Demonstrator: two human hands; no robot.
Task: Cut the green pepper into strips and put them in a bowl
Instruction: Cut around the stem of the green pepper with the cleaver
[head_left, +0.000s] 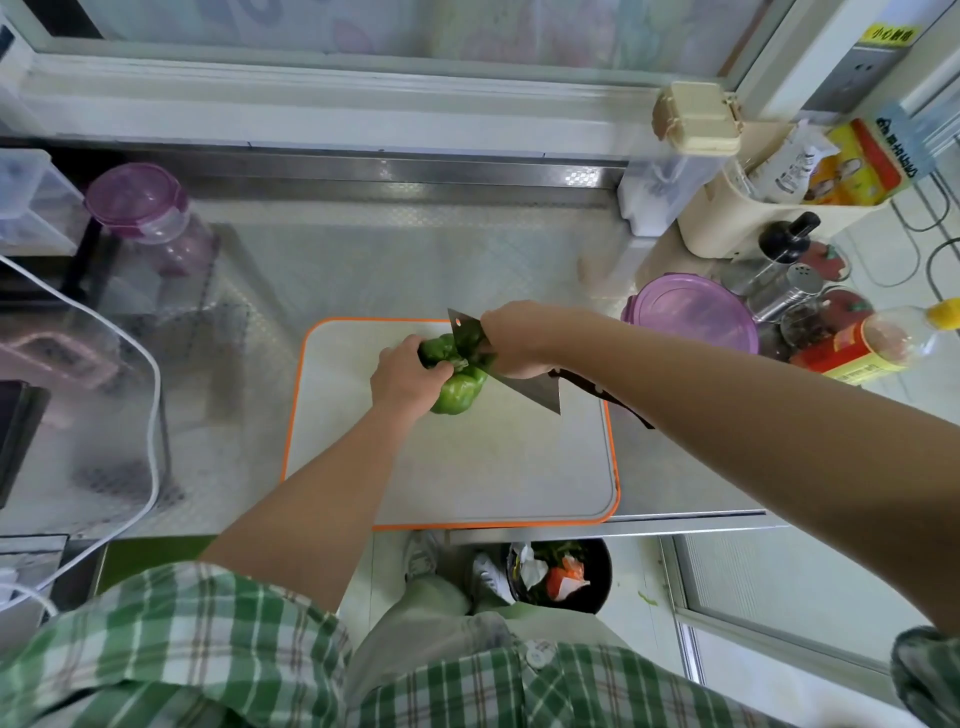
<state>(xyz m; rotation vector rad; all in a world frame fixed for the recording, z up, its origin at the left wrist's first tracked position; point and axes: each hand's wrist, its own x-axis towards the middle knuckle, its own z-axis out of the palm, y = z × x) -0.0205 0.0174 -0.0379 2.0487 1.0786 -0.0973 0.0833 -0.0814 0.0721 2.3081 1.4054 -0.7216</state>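
Note:
A whole green pepper (457, 392) lies near the far middle of the white, orange-rimmed cutting board (467, 467). My left hand (405, 376) grips its left side from above. My right hand (514, 340) reaches in from the right, fingers closed on the pepper's top by the stem. A cleaver (535, 392) lies flat on the board under my right hand, its blade tip poking out behind the hand. Its dark handle (608, 402) points right under my forearm, outside the hand. No bowl is in view.
A purple-lidded container (691, 312) sits just right of the board, with oil and spice bottles (872, 343) behind it. A purple-lidded jar (150, 213) stands at the back left. A clear cover and white cable (150, 415) are on the left. A waste bin (558, 574) stands on the floor below.

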